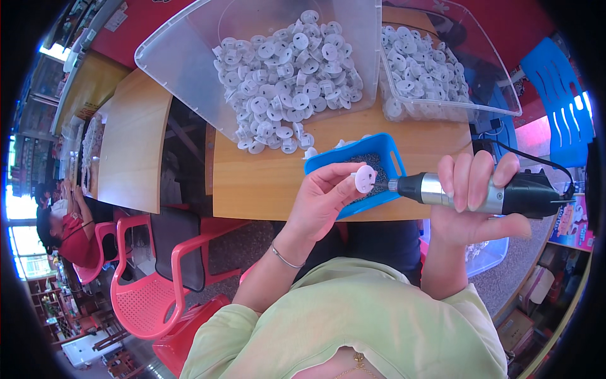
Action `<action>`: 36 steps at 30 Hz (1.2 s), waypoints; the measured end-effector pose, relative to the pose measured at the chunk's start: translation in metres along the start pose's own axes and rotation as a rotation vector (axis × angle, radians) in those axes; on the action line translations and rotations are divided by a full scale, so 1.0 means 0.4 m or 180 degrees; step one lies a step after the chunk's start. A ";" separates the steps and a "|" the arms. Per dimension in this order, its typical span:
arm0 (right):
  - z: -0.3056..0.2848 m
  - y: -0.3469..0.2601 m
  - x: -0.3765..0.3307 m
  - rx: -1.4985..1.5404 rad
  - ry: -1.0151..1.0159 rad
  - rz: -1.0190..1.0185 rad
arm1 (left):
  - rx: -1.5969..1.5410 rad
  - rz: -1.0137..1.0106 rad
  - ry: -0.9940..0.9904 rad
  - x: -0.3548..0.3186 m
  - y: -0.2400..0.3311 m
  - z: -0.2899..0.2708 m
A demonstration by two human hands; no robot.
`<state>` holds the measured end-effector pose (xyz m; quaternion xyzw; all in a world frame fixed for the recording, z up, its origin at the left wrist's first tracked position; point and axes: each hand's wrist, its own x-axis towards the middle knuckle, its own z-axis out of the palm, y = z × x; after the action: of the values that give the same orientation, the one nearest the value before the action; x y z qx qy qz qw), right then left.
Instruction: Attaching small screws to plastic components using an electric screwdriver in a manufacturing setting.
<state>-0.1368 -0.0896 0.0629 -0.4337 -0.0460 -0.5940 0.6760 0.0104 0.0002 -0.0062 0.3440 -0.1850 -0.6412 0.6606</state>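
Between the thumb and fingers of my left hand (325, 197) is a small round white plastic part (364, 179) with slots in its face. My right hand (470, 196) is wrapped round an electric screwdriver (435, 189), black and silver, lying level with its tip pointing left at the white part. Whether the tip touches the part is hard to make out. Just behind both hands stands a blue plastic basket (396, 158) with many small dark metal pieces (377, 165) in it, apparently screws.
A large clear bin (183, 54) lies tipped at the back, white parts (284, 82) spilling onto the wooden table (252, 183). Another clear bin (499, 104) of such parts stands right. A black cord (536, 158) runs from the screwdriver. Pink chairs (145, 303) and a seated person (82, 234) are left.
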 end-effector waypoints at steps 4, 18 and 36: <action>0.000 0.000 0.002 0.0072 -0.0066 0.0011 | -0.0062 -0.0084 -0.0088 -0.002 0.002 0.000; -0.044 -0.069 0.009 0.0256 0.0254 -0.0008 | 0.2060 0.1333 -0.0397 0.215 0.149 0.140; -0.105 0.070 -0.040 -0.0788 0.0205 0.0393 | 0.6369 0.1060 -0.0177 0.147 0.144 -0.185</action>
<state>-0.1369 -0.1067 0.0128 -0.4965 0.0761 -0.5659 0.6537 0.1091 -0.0445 -0.0294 0.6941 -0.6979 -0.0996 0.1457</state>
